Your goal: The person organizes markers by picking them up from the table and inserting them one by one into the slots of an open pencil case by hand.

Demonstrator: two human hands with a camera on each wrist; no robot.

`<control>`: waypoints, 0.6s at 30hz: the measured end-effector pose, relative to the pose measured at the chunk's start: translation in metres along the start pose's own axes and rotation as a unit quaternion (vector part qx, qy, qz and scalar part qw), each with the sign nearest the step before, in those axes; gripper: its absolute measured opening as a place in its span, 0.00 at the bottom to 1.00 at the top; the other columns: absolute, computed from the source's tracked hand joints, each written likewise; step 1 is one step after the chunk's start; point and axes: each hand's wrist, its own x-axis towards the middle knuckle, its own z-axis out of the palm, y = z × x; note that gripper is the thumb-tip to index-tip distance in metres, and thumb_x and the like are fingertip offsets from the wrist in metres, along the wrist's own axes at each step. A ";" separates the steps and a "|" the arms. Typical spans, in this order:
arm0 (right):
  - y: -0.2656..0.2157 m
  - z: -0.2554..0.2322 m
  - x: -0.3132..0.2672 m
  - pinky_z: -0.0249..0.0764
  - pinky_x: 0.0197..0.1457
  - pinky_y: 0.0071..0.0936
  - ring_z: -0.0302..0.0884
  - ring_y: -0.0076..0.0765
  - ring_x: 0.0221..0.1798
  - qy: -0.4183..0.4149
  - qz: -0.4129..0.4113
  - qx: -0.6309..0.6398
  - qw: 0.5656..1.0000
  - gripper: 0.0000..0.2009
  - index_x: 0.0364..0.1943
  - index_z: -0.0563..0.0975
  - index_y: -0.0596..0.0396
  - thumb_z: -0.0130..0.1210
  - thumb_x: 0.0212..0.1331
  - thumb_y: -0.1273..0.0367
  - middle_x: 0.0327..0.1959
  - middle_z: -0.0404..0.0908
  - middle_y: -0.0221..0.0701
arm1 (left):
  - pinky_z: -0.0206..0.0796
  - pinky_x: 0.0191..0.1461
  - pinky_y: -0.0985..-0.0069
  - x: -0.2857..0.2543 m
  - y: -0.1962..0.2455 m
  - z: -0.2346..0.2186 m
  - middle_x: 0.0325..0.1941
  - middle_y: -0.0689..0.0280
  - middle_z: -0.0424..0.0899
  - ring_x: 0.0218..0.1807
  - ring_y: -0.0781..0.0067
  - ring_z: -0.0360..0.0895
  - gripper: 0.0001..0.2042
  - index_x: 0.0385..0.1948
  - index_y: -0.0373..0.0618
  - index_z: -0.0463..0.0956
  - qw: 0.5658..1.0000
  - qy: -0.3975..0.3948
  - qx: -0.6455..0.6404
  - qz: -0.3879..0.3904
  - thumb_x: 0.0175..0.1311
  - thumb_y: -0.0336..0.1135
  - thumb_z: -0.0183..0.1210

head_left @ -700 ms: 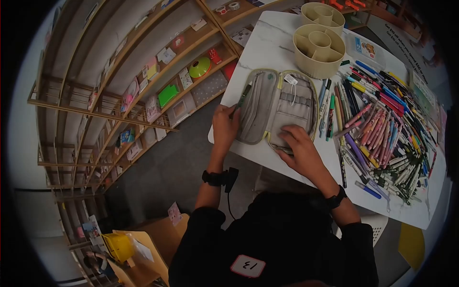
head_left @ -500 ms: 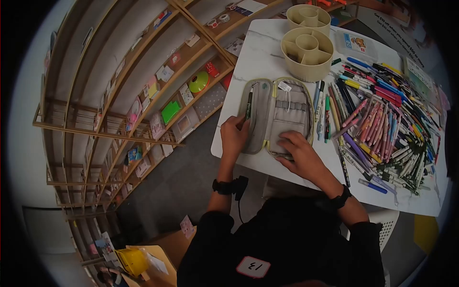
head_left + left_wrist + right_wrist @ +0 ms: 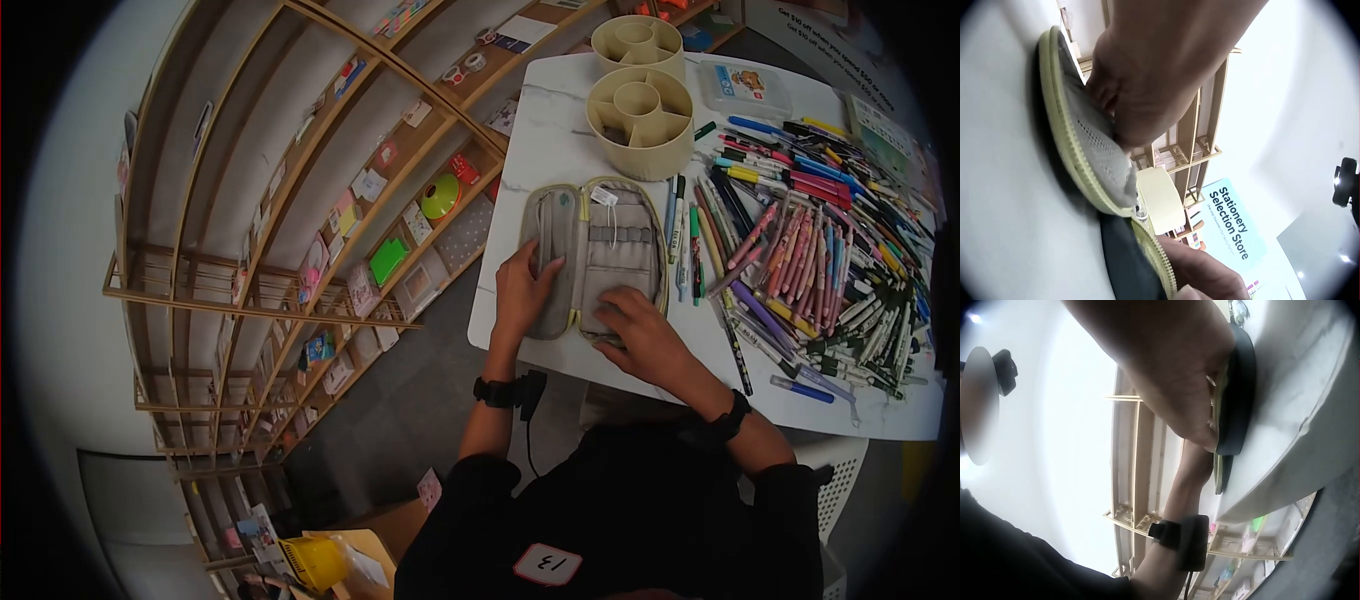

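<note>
A grey pencil case (image 3: 622, 268) with a yellow-green zip lies unfolded near the table's front edge. My left hand (image 3: 520, 292) rests at its left half, fingertips over the mesh pocket (image 3: 1094, 140). Thumb and index finger stand apart in the head view, and no pen shows between them. My right hand (image 3: 648, 338) holds the near edge of the case's right half, with its fingers (image 3: 1207, 269) at the zip in the left wrist view. That half has elastic loops and a white tag (image 3: 604, 196).
A large heap of pens and markers (image 3: 800, 260) covers the table's right side. Several pens (image 3: 684, 240) lie right beside the case. Two beige divided holders (image 3: 640, 125) and a clear plastic box (image 3: 745, 88) stand farther back. Wooden shelves (image 3: 330, 200) rise to the left.
The dark green pen that my left hand held upright over the case's left half is out of sight. That hand's thumb and index finger have spread. My right hand stays on the near edge.
</note>
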 end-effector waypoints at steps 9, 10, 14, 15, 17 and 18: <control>0.001 -0.001 0.002 0.69 0.60 0.38 0.68 0.51 0.57 -0.001 -0.009 0.012 1.000 0.18 0.40 0.76 0.63 0.68 0.43 0.73 0.51 0.71 0.42 | 0.65 0.35 0.80 0.009 -0.026 0.028 0.28 0.71 0.81 0.31 0.84 0.73 0.13 0.43 0.32 0.79 0.931 0.085 -0.348 -0.070 0.65 0.35 0.61; 0.001 0.001 0.002 0.69 0.60 0.38 0.68 0.51 0.57 0.001 -0.010 0.010 1.000 0.18 0.40 0.76 0.62 0.68 0.43 0.73 0.51 0.71 0.42 | 0.65 0.35 0.80 0.014 -0.028 0.026 0.28 0.71 0.81 0.31 0.84 0.73 0.13 0.43 0.32 0.79 0.930 0.085 -0.349 -0.072 0.65 0.35 0.61; 0.007 0.007 -0.002 0.67 0.63 0.40 0.67 0.53 0.60 -0.009 -0.004 0.011 1.000 0.20 0.44 0.76 0.62 0.67 0.46 0.71 0.53 0.70 0.44 | 0.59 0.34 0.83 0.031 -0.045 0.019 0.25 0.76 0.76 0.30 0.88 0.67 0.09 0.31 0.38 0.79 0.934 -0.059 -0.347 -0.061 0.66 0.35 0.58; 0.010 0.009 -0.005 0.67 0.64 0.41 0.66 0.54 0.61 -0.018 -0.013 0.023 0.999 0.20 0.45 0.75 0.61 0.67 0.47 0.70 0.54 0.70 0.43 | 0.57 0.33 0.84 0.033 -0.042 0.011 0.23 0.79 0.72 0.29 0.89 0.64 0.10 0.25 0.40 0.76 0.938 -0.099 -0.322 -0.082 0.67 0.34 0.57; 0.010 0.000 -0.006 0.65 0.65 0.42 0.65 0.54 0.64 0.001 -0.044 0.023 0.999 0.21 0.48 0.74 0.60 0.67 0.50 0.68 0.55 0.70 0.42 | 0.60 0.32 0.81 0.035 -0.044 0.016 0.22 0.77 0.70 0.29 0.86 0.65 0.09 0.25 0.39 0.76 0.967 -0.032 -0.243 -0.064 0.63 0.33 0.60; 0.010 -0.010 -0.014 0.64 0.66 0.42 0.64 0.54 0.65 0.023 -0.073 0.014 0.997 0.22 0.49 0.74 0.59 0.67 0.51 0.67 0.56 0.70 0.42 | 0.63 0.34 0.80 0.046 -0.072 0.019 0.22 0.75 0.74 0.29 0.84 0.68 0.08 0.32 0.36 0.79 0.990 -0.019 -0.137 0.018 0.59 0.32 0.64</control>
